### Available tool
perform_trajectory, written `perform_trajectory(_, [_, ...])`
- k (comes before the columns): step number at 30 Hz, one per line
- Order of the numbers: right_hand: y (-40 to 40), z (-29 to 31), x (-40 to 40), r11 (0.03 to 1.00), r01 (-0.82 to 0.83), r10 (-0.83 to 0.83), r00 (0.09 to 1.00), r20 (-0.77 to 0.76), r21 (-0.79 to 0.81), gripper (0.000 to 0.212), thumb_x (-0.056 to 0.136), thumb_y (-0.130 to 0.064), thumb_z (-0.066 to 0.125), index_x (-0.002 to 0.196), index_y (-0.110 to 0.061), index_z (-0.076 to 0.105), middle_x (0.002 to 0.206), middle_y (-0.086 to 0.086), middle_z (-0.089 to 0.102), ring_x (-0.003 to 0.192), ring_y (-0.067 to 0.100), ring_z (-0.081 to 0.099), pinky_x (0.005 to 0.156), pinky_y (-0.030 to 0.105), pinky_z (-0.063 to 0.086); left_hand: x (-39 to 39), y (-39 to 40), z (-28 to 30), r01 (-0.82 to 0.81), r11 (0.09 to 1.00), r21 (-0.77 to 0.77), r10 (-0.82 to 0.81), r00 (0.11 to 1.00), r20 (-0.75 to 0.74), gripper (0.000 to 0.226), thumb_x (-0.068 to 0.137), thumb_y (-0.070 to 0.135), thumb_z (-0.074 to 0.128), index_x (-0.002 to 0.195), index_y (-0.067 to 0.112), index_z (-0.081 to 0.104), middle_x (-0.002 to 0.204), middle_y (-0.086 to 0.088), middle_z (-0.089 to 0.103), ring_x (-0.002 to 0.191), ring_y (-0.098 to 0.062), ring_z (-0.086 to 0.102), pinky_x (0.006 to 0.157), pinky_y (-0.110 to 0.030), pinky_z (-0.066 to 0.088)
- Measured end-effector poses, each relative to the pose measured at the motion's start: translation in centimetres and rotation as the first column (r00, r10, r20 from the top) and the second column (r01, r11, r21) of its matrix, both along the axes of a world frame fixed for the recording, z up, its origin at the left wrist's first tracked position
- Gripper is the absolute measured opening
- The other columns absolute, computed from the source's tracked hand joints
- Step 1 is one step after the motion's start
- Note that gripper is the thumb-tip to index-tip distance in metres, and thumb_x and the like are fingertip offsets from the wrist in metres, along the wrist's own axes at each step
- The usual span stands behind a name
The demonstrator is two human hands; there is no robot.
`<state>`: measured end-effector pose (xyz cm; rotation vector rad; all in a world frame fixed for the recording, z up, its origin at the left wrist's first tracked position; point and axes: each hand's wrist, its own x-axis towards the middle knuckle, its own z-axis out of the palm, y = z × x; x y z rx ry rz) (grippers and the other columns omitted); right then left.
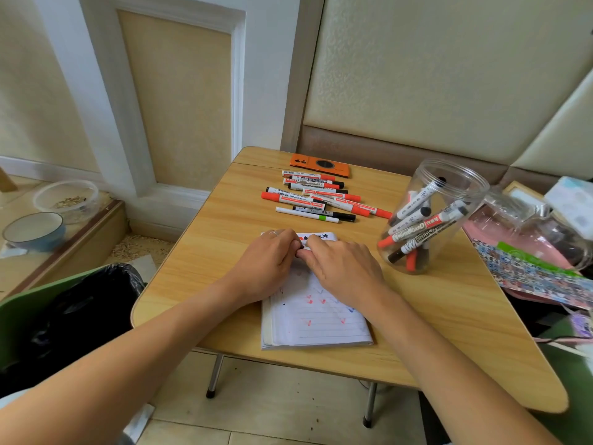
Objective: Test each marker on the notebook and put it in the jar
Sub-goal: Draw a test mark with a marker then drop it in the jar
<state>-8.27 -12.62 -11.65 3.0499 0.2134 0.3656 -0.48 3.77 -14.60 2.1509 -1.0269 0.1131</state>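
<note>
An open lined notebook (316, 319) with red and blue test marks lies at the table's front middle. Over its top edge my left hand (268, 263) and my right hand (343, 268) meet, both gripping one marker (303, 245); only a small white, red and black bit of it shows between the fingers. Several red-capped and black-capped markers (316, 195) lie in a loose row behind the notebook. A clear plastic jar (449, 175) stands to the right of my hands with several markers inside.
An orange phone (321, 165) lies at the wooden table's (224, 220) far edge. Clutter with a patterned sheet (529, 277) crowds the right side. A green bin with a black bag (73, 313) stands at the left, bowls (33, 231) on the floor beyond.
</note>
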Motion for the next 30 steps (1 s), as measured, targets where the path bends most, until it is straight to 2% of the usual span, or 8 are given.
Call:
perform_trajectory(5, [-0.2,-0.6,0.2,0.999,-0.027,0.026,0.998,0.054,0.017,0.048,0.104,-0.055,0.017,0.108,-0.021,0.051,0.084,0.006,0.067,0.072,0.034,0.061,0.058,0.036,0.034,0.2,0.0,-0.2,0.015,1.000,-0.009,-0.015,1.000,0.006,0.039,0.101,0.033,0.030,0.096,0.006,0.057,0.084,-0.007,0.058,0.080,-0.027,0.051,0.074,-0.048,0.043])
perform_trajectory(9, [-0.2,-0.6,0.1,0.998,-0.016,0.013,0.998,0.065,0.053,0.039,0.107,-0.053,0.027,0.114,-0.024,0.053,0.082,0.005,0.066,0.073,0.033,0.060,0.058,0.036,0.039,0.4,0.1,-0.4,0.037,0.999,-0.040,-0.037,0.999,-0.007,0.033,0.101,0.030,0.032,0.099,0.008,0.056,0.089,-0.006,0.058,0.083,-0.023,0.050,0.075,-0.044,0.042])
perform_trajectory(12, [-0.4,-0.6,0.1,0.995,0.005,-0.011,0.998,0.065,0.103,0.034,0.107,-0.051,0.037,0.114,-0.024,0.056,0.074,0.003,0.058,0.073,0.034,0.058,0.057,0.036,0.037,0.5,0.3,-0.5,0.061,0.997,-0.056,-0.062,0.998,-0.011,0.027,0.101,0.028,0.034,0.100,0.012,0.055,0.092,-0.002,0.057,0.084,-0.019,0.048,0.074,-0.039,0.040])
perform_trajectory(15, [-0.2,-0.6,0.1,0.993,0.011,-0.017,0.998,0.052,0.115,0.041,0.106,-0.055,0.029,0.108,-0.021,0.052,0.072,-0.005,0.048,0.069,0.032,0.054,0.056,0.036,0.034,0.7,0.5,0.6,0.072,0.996,-0.051,-0.075,0.995,-0.072,0.028,0.099,0.031,0.034,0.095,0.015,0.057,0.089,0.002,0.059,0.084,-0.014,0.048,0.074,-0.034,0.038])
perform_trajectory(18, [-0.1,-0.8,0.1,0.992,0.049,-0.055,0.997,0.052,0.120,0.041,0.107,-0.055,0.027,0.108,-0.021,0.051,0.074,-0.007,0.050,0.069,0.028,0.052,0.056,0.035,0.033,2.2,1.4,1.9,0.022,1.000,-0.022,-0.023,0.996,-0.081,0.025,0.095,0.028,0.039,0.093,0.018,0.062,0.092,0.003,0.063,0.085,-0.011,0.052,0.076,-0.033,0.039])
perform_trajectory(21, [0.0,-0.9,-0.1,0.989,0.070,-0.078,0.995,0.057,0.130,0.036,0.110,-0.050,0.031,0.110,-0.021,0.052,0.074,-0.008,0.051,0.066,0.023,0.052,0.055,0.034,0.035,4.2,2.5,2.2,-0.075,0.997,-0.030,0.074,0.996,-0.048,0.017,0.100,0.019,0.050,0.100,0.021,0.067,0.096,0.007,0.064,0.086,-0.003,0.053,0.071,-0.023,0.039])
perform_trajectory(24, [0.4,-0.7,-0.2,0.991,0.083,-0.085,0.996,0.019,0.103,0.037,0.110,-0.051,0.029,0.114,-0.021,0.051,0.079,-0.008,0.052,0.067,0.020,0.053,0.057,0.033,0.038,5.7,1.9,1.3,-0.181,0.983,-0.016,0.181,0.983,-0.022,0.015,0.099,0.020,0.057,0.108,0.023,0.070,0.100,0.006,0.065,0.086,-0.006,0.054,0.067,-0.017,0.039])
perform_trajectory(30, [0.7,-0.1,-0.3,0.991,0.100,-0.098,0.995,-0.031,0.093,0.037,0.110,-0.051,0.027,0.118,-0.023,0.049,0.097,-0.004,0.068,0.073,0.019,0.056,0.060,0.032,0.041,6.2,-1.3,0.6,-0.236,0.972,-0.011,0.237,0.971,0.039,0.018,0.096,0.023,0.063,0.110,0.023,0.075,0.107,-0.002,0.067,0.095,-0.016,0.051,0.080,-0.030,0.043])
